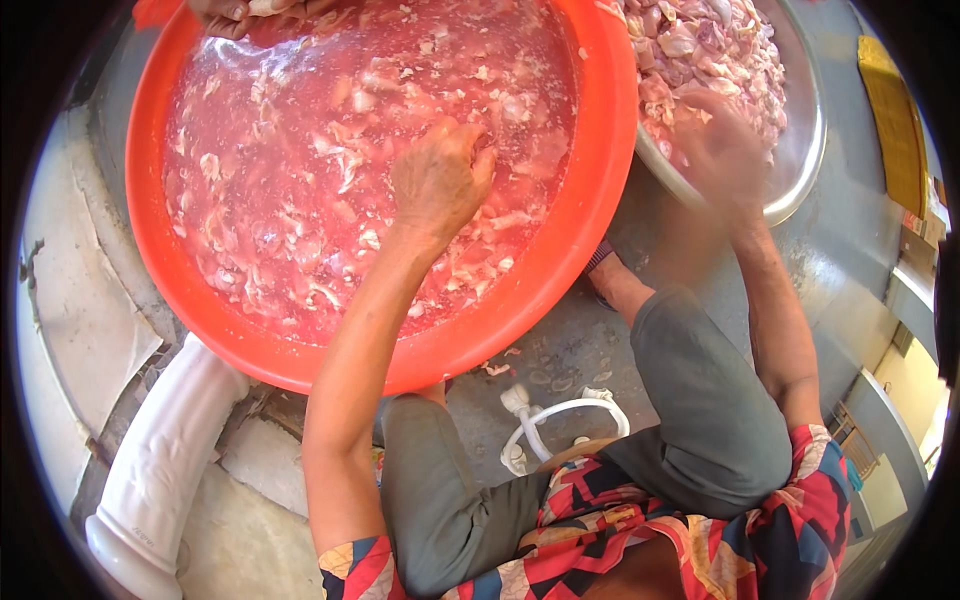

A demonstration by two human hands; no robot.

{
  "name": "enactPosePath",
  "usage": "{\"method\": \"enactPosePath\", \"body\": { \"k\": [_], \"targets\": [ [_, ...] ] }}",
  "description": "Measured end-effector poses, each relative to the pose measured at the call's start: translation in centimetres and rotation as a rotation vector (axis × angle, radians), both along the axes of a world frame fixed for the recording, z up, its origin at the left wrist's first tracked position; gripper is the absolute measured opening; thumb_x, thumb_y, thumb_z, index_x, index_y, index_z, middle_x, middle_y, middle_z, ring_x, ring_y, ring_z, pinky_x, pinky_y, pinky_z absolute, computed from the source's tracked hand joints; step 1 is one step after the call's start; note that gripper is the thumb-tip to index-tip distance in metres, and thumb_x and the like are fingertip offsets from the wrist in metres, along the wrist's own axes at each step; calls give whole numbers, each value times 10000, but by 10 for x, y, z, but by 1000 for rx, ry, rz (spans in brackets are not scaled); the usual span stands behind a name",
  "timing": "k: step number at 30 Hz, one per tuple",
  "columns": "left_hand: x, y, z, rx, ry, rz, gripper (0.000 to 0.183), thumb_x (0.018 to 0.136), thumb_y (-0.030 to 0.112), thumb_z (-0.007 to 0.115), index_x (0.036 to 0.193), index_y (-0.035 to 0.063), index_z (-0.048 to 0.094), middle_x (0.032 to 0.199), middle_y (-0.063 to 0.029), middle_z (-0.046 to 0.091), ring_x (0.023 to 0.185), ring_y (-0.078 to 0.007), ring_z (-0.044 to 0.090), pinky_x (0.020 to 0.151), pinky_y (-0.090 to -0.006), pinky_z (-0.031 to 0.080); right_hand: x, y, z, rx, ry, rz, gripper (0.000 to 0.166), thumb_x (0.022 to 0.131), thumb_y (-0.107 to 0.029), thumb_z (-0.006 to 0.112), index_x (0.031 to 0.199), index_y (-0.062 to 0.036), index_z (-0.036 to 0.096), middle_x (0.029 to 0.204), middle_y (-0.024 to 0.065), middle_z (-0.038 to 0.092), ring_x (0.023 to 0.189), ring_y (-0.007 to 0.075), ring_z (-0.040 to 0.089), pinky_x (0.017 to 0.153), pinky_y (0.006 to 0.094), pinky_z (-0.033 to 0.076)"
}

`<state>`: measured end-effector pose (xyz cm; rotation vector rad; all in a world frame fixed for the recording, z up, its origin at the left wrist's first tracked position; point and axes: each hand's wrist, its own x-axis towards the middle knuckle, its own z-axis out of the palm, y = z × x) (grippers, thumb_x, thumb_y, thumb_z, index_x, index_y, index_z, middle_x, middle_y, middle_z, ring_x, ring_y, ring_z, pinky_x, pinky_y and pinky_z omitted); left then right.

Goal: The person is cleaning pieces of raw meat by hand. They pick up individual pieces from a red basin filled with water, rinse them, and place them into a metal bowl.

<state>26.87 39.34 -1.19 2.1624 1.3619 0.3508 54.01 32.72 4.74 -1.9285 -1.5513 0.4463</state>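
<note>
A large red plastic tub (592,247) holds pinkish-red water with many raw meat pieces (341,161), apparently poultry, and pale scraps floating in it. My left hand (442,176) is over the right-middle of this tub, at the water's surface, with its fingers curled. Its fingertips are partly hidden, so whether they grip a piece is unclear. At the tub's right stands a metal basin (806,161) with a heap of raw meat (712,52). Strongly blurred by motion, my right hand (724,150) is over the near part of that basin; its fingers and contents cannot be made out.
Another person's hands (232,15) hold a pale piece at the tub's far left rim. A white ceramic pedestal (169,465) lies by the tub's near left. White tubular stool legs (570,409) stand between my legs. Meat scraps (495,367) lie on the grey floor (547,386).
</note>
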Motion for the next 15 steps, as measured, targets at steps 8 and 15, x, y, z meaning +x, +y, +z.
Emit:
{"method": "enactPosePath", "body": {
  "k": [8, 15],
  "targets": [
    [6, 2, -6, -46, -54, 33, 123, 732, 192, 618, 784, 101, 682, 746, -77, 626, 660, -229, 610, 578, -348, 464, -29, 3, 11, 91, 76, 117, 227, 711, 5, 621, 935, -14, 592, 1000, 51, 597, 507, 45, 418, 467, 188, 370],
    [-18, -15, 5, -343, -190, 106, 170, 676, 202, 705, 786, 79, 668, 760, -64, 610, 647, -208, 581, 592, -335, 458, -45, 5, 10, 56, 136, 192, 232, 704, 11, 619, 932, -15, 591, 955, 59, 594, 497, 49, 444, 454, 193, 365]
  ]
}}
